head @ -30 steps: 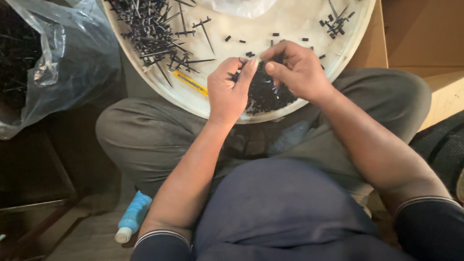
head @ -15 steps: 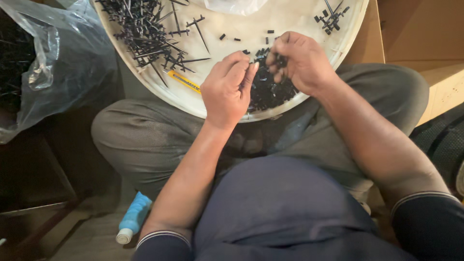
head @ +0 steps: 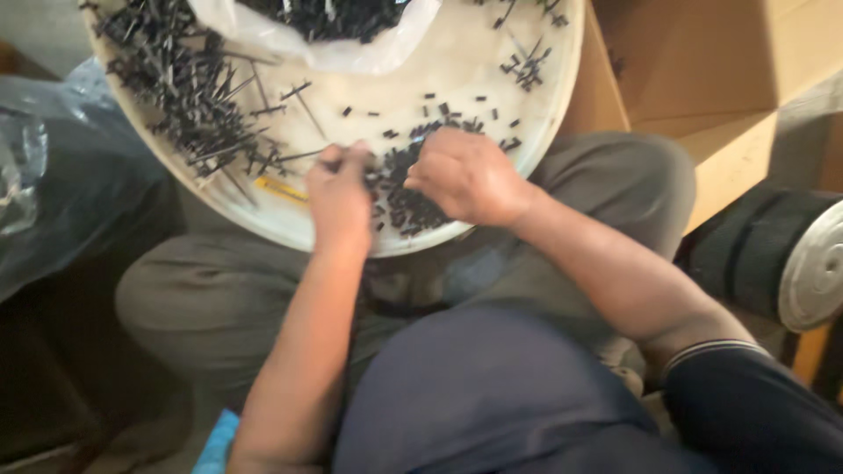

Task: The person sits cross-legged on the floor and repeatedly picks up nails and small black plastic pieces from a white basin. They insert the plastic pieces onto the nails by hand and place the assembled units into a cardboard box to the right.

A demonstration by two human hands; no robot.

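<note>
Cardboard box (head: 702, 61) behind, dim floor below, and a round white tray (head: 492, 184) balanced on the lap. Left hand (head: 338, 197) curled at the near rim, fingertips pinched on what looks like a small black piece from the heap (head: 408, 206), though blur hides the exact grip. Right hand (head: 465, 175) cupped over the same heap, fingers bent down into it, grasp not clear enough to call. Best done with fingertip picks, one piece at a time, tray kept level on the knees so nothing rolls off the near edge. Inside the tray: long black pins (head: 189, 105) tangled at the left, short bits scattered through the middle, a small cluster (head: 527, 66) at the far right. Clear plastic bag (head: 325, 31) slumped at the far rim, holding more dark pieces. Grey bag (head: 53, 175) off to the left, contents unclear.
</note>
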